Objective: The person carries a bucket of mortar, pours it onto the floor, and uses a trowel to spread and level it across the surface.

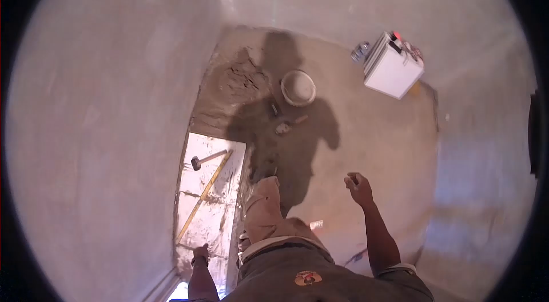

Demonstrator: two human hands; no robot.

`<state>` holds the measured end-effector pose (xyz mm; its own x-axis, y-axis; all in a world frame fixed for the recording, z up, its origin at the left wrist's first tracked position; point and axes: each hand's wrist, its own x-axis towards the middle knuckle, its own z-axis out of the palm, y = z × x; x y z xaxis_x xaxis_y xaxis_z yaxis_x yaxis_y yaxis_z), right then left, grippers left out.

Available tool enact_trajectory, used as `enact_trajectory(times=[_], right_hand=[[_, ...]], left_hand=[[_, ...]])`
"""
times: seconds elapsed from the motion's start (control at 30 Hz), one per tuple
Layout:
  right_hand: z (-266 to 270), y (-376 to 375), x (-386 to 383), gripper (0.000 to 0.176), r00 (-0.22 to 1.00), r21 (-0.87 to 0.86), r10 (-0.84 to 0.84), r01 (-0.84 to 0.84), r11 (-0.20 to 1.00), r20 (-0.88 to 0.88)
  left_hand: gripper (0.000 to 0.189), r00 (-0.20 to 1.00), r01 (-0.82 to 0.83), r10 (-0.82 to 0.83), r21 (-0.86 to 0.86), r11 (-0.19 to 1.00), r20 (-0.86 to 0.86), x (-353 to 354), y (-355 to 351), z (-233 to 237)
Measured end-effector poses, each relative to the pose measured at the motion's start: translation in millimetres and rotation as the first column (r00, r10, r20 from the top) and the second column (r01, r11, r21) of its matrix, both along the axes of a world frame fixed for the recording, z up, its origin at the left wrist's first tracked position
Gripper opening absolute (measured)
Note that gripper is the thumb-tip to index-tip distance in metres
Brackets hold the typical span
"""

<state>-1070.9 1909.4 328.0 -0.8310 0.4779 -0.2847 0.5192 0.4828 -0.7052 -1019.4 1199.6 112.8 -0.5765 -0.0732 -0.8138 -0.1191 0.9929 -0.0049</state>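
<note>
My left hand (201, 252) hangs low over the light marbled tiles (220, 227) along the left wall, fingers partly stretched, with no object visible in it. My right hand (358, 189) is held out over the floor, its fingers loosely curled and apart with nothing between them. On the tiles lie a mallet (196, 163) with a dark head and a long yellow bar (206, 193). Ahead of my legs, a trowel (283, 128) rests on the floor near a round pale bucket (298, 102).
Rough wet mortar (240, 76) covers the floor beyond the tiles. A stack of white tiles (393, 73) with small items on top stands at the far right, beside a clear plastic bottle (360, 51). Bare grey walls (103, 119) close in around the floor.
</note>
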Motion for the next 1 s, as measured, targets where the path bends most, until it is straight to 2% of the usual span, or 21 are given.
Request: enact_trajectory(times=[0.03, 0.07, 0.1, 0.13, 0.17, 0.2, 0.23, 0.27, 0.33, 0.37, 0.4, 0.43, 0.5, 0.6, 0.73, 0.8, 0.83, 0.87, 0.9, 0.93, 1.0], right_hand=[[-13.5, 14.6, -23.7, 0.038, 0.995, 0.06, 0.086, -0.082, 0.995, -0.058], [-27.9, 28.4, -44.8, 0.038, 0.993, 0.072, 0.116, -0.114, 0.991, -0.024], [-40.9, 39.4, -68.6, 0.038, 0.991, 0.085, 0.136, -0.136, 0.987, 0.01], [-34.8, 38.8, -90.6, 0.037, 0.99, 0.003, 0.112, -0.112, 0.994, 0.081], [-40.3, 45.0, -112.8, 0.037, 0.978, -0.062, 0.11, -0.1, 0.993, 0.175], [-60.8, 55.2, -123.7, 0.037, 0.974, -0.077, 0.145, -0.133, 0.988, 0.174], [-92.2, 73.6, -123.2, 0.038, 0.958, -0.078, 0.204, -0.192, 0.978, 0.199], [-75.6, 74.9, -142.3, 0.045, 0.902, -0.115, 0.238, -0.21, 0.971, 0.36], [-65.8, 87.4, -177.9, 0.049, 0.8, -0.213, 0.379, -0.315, 0.925, 0.466], [-44.6, 78.9, -209.9, 0.041, 0.788, -0.186, 0.454, -0.415, 0.891, 0.416], [-52.2, 91.0, -224.2, 0.041, 0.797, -0.177, 0.423, -0.385, 0.906, 0.431], [-68.6, 106.1, -238.5, 0.039, 0.767, -0.1, 0.448, -0.456, 0.884, 0.46], [-92.6, 125.7, -271.9, 0.037, 0.76, 0.0, 0.452, -0.51, 0.86, 0.467], [-145.4, 148.4, -339.4, 0.036, 0.739, 0.009, 0.446, -0.522, 0.853, 0.504], [-248.9, 153.5, -418.2, 0.039, 0.464, -0.143, 0.595, -0.698, 0.701, 0.656], [-301.9, 144.5, -444.1, 0.05, 0.498, -0.029, 0.651, -0.781, 0.623, 0.572], [-328.4, 139.2, -460.6, 0.064, 0.426, -0.031, 0.689, -0.838, 0.545, 0.586], [-366.7, 144.6, -470.2, 0.064, 0.395, -0.076, 0.712, -0.844, 0.531, 0.581], [-407.9, 153.3, -466.8, 0.068, 0.453, 0.142, 0.778, -0.888, 0.437, 0.435], [-441.6, 160.5, -463.3, 0.072, 0.469, 0.371, 0.835, -0.859, 0.354, 0.287], [-471.3, 166.0, -486.7, 0.068, 0.335, 0.218, 0.832, -0.94, 0.263, 0.442]], left_hand=[[0.041, 0.999, -0.037, 0.036, 0.065, 0.997, 0.008, 12.9, 11.5, -17.2], [0.041, 0.996, 0.072, -0.078, 0.146, 0.987, 0.032, 8.2, 35.3, -20.6], [0.038, 0.981, 0.193, -0.195, 0.095, 0.976, 0.005, -6.5, 81.4, -29.0], [0.039, 0.838, -0.543, 0.497, 0.266, 0.796, 0.223, -27.7, 104.1, -37.9], [0.039, 0.835, -0.549, 0.501, 0.283, 0.787, 0.226, -32.1, 148.8, -44.5], [0.04, 0.985, 0.16, -0.169, 0.208, 0.965, 0.024, -73.4, 169.7, -54.6], [0.039, 0.996, -0.008, -0.013, 0.243, 0.97, 0.087, -102.7, 201.5, -89.7], [0.038, 0.975, -0.172, 0.128, 0.259, 0.95, 0.181, -116.7, 230.6, -114.7], [0.028, 0.977, 0.014, 0.071, 0.391, 0.92, -0.203, -186.5, 291.5, -114.2], [0.031, 0.93, 0.03, 0.129, 0.422, 0.906, -0.344, -241.0, 307.1, -99.8], [0.032, 0.667, -0.574, 0.745, 0.642, 0.508, 0.006, -269.6, 329.1, -140.1], [0.036, 0.429, -0.718, 0.845, 0.688, 0.105, 0.318, -335.2, 370.1, -49.4], [0.038, 0.352, -0.7, 0.84, 0.712, -0.056, 0.412, -425.2, 423.2, 29.1], [0.037, 0.298, -0.659, 0.822, 0.727, -0.19, 0.485, -485.2, 480.0, 50.5], [0.036, 0.195, -0.737, 0.857, 0.648, -0.193, 0.476, -473.5, 537.7, -2.1], [0.031, 0.26, -0.791, 0.892, 0.611, -0.022, 0.369, -452.5, 565.3, -24.1], [0.031, 0.227, -0.804, 0.914, 0.595, -0.02, 0.337, -439.9, 579.4, -42.4], [0.03, 0.034, -0.865, 0.917, 0.471, -0.172, 0.397, -415.2, 597.8, -60.4], [0.029, -0.145, -0.896, 0.889, 0.323, -0.304, 0.434, -396.5, 614.7, -72.4], [0.029, -0.15, -0.916, 0.893, 0.279, -0.287, 0.423, -389.5, 633.6, -81.4], [0.03, -0.425, -0.879, 0.854, 0.087, -0.468, 0.299, -375.2, 682.0, -93.7]])
